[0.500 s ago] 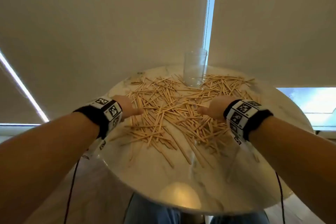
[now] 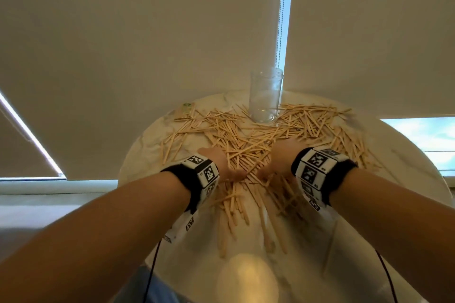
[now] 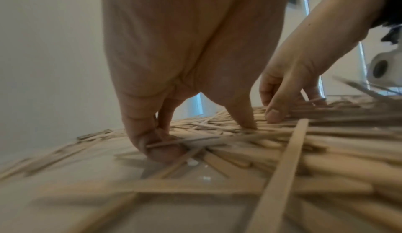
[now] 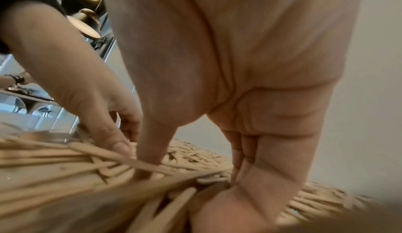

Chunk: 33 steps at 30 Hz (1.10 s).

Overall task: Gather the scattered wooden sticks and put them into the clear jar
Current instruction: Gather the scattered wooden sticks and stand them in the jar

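A round marble-patterned table (image 2: 172, 248) is strewn with wooden sticks (image 2: 246, 140), among which a clear jar (image 2: 265, 96) is stood upright near the far edge.

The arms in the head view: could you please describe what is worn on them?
Both forearms are bare, without sleeves. Each wrist carries a black band holding a boxy white block printed with square black-and-white markers: left wristband, right wristband. A thin dark cable hangs below each.

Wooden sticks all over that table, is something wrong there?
Yes: the wooden sticks lie strewn in a criss-cross heap across the round table, while the clear jar stands upright and empty among them.
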### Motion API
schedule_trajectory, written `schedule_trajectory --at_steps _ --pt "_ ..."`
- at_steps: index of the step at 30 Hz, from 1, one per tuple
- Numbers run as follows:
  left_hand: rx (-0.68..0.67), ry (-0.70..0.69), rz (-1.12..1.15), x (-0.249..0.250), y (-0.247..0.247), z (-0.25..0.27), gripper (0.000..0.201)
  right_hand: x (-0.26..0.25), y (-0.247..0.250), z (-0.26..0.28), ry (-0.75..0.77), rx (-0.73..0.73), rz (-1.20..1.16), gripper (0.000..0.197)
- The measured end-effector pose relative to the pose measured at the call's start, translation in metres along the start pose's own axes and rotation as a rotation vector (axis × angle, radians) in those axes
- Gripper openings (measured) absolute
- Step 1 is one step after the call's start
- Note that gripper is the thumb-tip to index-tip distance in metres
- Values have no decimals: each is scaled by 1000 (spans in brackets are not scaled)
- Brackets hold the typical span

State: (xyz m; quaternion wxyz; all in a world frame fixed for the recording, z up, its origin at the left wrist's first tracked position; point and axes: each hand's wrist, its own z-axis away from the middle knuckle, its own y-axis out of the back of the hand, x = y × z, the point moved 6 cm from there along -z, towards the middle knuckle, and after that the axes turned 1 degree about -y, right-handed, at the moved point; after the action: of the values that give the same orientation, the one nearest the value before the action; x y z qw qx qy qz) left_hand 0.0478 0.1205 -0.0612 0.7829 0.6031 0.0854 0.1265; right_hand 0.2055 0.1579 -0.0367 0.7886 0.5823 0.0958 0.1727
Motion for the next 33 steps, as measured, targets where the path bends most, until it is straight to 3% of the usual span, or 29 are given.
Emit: schedule_trajectory --at_steps 4,7,10,13,15,20,25,27,29,30,33 --pt "-35 15 256 3 8 -9 47 1 3 -6 49 -20 -46 52" --pt "-72 34 292 4 13 -10 45 3 3 -6 52 -5 3 54" --pt "15 117 217 3 20 -7 77 5 3 -5 35 -28 -18 47" --pt "-15 182 221 5 15 -3 111 6 3 -5 28 -15 -53 47" --pt "-19 155 167 6 16 -3 102 5 0 -4 25 -7 -78 46" --pt "-78 16 147 8 18 -15 49 4 0 -8 31 12 -125 35" --pt "-24 45 225 -4 24 -10 33 29 10 -12 -42 77 -349 22" --pt "-38 39 365 -7 24 -14 31 38 15 -12 -71 101 -467 24" --pt "-75 84 649 -12 18 -20 23 44 21 -11 -75 128 -575 28" --pt "-47 120 806 -15 20 -21 21 47 26 -10 -74 152 -632 29" --pt "40 79 948 -16 31 -28 27 50 42 -8 -13 218 -839 24"
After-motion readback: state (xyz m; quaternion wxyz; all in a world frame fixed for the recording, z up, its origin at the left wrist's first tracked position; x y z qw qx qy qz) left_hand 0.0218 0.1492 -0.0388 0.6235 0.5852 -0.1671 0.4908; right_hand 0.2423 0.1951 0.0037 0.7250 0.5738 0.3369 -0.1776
